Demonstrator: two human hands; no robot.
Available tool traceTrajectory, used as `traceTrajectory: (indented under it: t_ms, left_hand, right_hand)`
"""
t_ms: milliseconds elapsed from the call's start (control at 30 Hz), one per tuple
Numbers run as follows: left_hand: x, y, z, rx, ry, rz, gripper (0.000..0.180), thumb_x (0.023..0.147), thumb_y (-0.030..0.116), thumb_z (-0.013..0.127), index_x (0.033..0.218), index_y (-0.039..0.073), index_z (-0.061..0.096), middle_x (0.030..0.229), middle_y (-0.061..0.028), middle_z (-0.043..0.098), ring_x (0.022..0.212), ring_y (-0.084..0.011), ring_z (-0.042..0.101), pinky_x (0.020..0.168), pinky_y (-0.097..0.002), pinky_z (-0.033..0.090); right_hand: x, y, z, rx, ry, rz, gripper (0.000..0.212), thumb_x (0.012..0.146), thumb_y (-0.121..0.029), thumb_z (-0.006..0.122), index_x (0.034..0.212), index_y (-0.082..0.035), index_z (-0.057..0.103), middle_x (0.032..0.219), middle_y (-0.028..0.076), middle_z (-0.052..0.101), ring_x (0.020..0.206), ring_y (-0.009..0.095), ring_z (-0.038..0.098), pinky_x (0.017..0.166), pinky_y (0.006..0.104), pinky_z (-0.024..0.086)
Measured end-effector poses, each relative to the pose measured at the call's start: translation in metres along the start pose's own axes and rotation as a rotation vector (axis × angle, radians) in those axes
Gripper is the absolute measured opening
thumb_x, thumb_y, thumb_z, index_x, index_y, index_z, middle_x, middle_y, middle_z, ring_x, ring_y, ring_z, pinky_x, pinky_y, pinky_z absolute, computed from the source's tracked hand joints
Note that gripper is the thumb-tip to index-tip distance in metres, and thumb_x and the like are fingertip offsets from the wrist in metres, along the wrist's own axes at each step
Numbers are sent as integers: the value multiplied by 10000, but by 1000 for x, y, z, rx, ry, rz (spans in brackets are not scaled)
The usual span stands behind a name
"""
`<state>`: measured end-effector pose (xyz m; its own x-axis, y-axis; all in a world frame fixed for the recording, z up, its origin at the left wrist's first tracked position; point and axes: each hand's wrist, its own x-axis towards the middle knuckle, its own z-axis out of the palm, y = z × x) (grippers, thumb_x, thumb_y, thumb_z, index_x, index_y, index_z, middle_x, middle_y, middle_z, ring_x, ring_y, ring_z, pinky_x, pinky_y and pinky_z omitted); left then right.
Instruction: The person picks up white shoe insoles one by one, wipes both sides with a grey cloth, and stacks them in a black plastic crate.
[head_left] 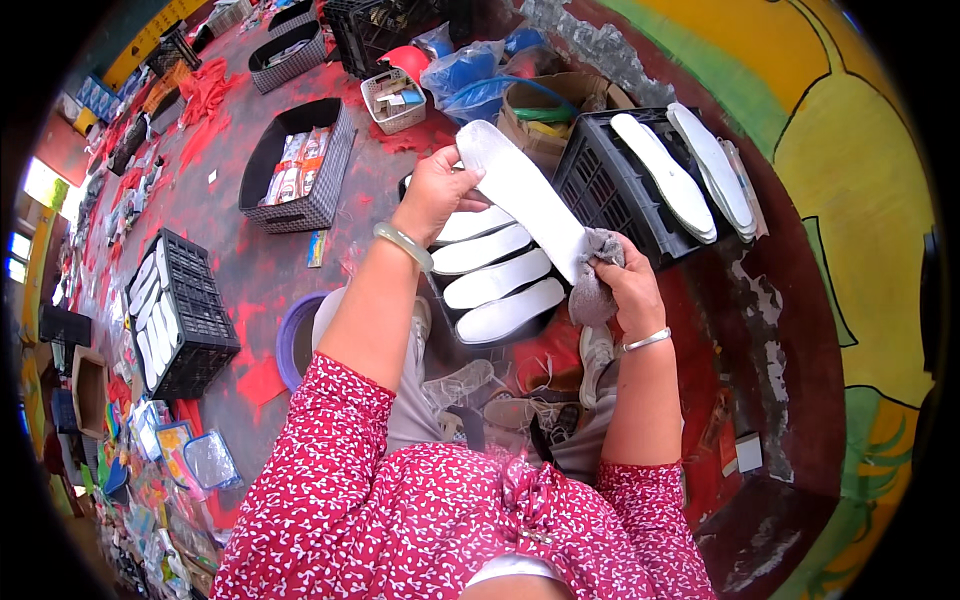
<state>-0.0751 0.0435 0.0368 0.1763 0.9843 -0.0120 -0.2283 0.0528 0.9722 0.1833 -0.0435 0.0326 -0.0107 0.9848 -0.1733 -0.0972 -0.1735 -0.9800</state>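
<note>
My left hand [440, 194] grips one end of a long white insole [525, 190], thumb on top. At the insole's other end, my right hand [632, 288] is closed on a crumpled grey cloth [594, 296], which touches the insole there. Under and beside the raised insole, several white insoles [497, 280] lie in a row on a dark crate, partly hidden by my left hand and the held insole. To the right, more white insoles [664, 175] rest on top of a black plastic crate [606, 180].
On the left stands another black crate [200, 315] filled with white insoles. A purple basin [296, 340] sits by my leg. Farther off are a checked basket [335, 170] with packets, a small white basket [395, 112] and a cardboard box [527, 128]. A painted wall [840, 200] borders the right.
</note>
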Motion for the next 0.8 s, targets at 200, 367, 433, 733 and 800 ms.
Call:
traceTrajectory:
  t_ms: [200,367,433,733,800]
  left_hand:
    - [8,-6,-13,-38,118,18,196,872,47,551,1064,12,569,945,-96,650,731,-167,659,590,-256,559]
    - [6,-9,-27,-112,350,70,164,881,18,522,1043,-8,524,930,-115,636,714,-186,651,585,-271,554]
    - [7,-15,-34,-151,356,20,176,883,16,519,1057,-12,506,938,-124,627,732,-194,649,601,-271,554]
    - [13,-57,-55,-383,385,-134,183,889,0,486,1070,15,472,978,-131,586,790,-246,621,683,-332,563]
    - [17,-65,-57,-433,421,-166,188,879,-10,485,1064,19,472,968,-130,577,819,-250,613,683,-344,564]
  right_hand:
    - [4,13,-13,-60,35,-52,276,810,16,568,1085,7,593,943,54,632,846,125,584,764,251,470]
    - [3,12,-27,-419,153,-94,275,783,-8,592,1057,-2,614,945,93,658,864,160,604,784,284,473]
    - [2,15,-29,-446,140,-129,282,778,-32,604,1057,4,610,937,108,662,870,174,609,794,294,471]
    - [-1,8,-23,-475,105,-168,291,760,-54,607,1046,1,605,936,132,666,874,224,624,806,314,467]
    - [0,9,-23,-494,96,-173,292,760,-61,608,1045,3,604,933,140,665,876,234,627,806,318,467]
